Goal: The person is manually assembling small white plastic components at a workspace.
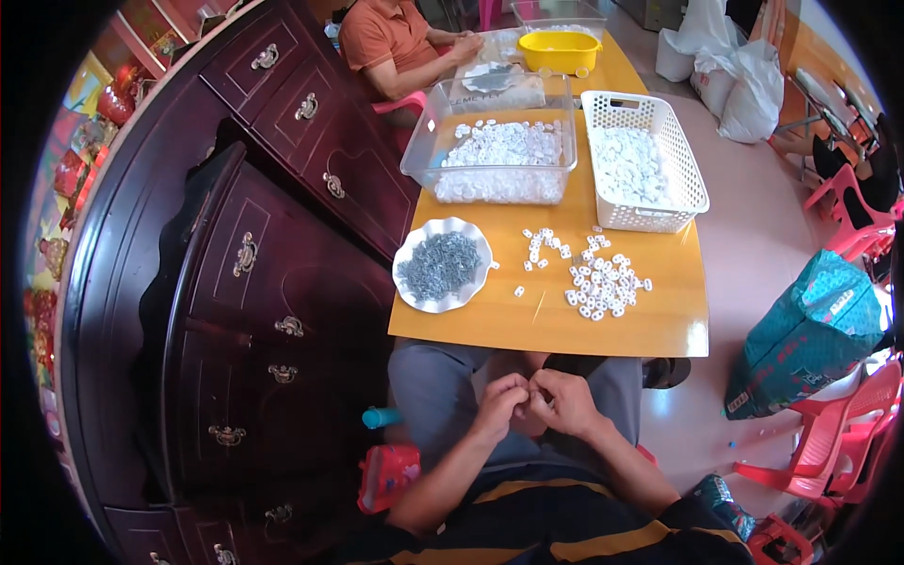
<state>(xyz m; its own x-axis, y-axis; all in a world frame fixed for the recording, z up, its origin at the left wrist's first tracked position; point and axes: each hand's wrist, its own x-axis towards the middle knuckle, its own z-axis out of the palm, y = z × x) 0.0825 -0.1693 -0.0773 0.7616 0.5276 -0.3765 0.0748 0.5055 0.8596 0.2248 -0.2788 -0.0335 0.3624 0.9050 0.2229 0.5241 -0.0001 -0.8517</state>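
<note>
My left hand [506, 403] and my right hand [562, 399] meet above my lap, just below the table's near edge. Both have their fingers closed in a pinch, fingertips together. Whatever is between them is too small or hidden to make out. On the table ahead lies a loose pile of small white plastic pieces with holes [605, 285]. To its left stands a scalloped white plate [406, 288] heaped with small grey metal-looking parts [441, 266]. A thin yellowish stick [540, 306] lies between plate and pile.
Farther back on the wooden table [471, 330] stand a clear plastic bin [490, 179], a white perforated basket [692, 198], both holding white pieces, and a yellow tub [559, 52]. Another person [381, 47] sits at the far left. A dark cabinet [311, 245] borders the left; a teal bag [800, 339] stands right.
</note>
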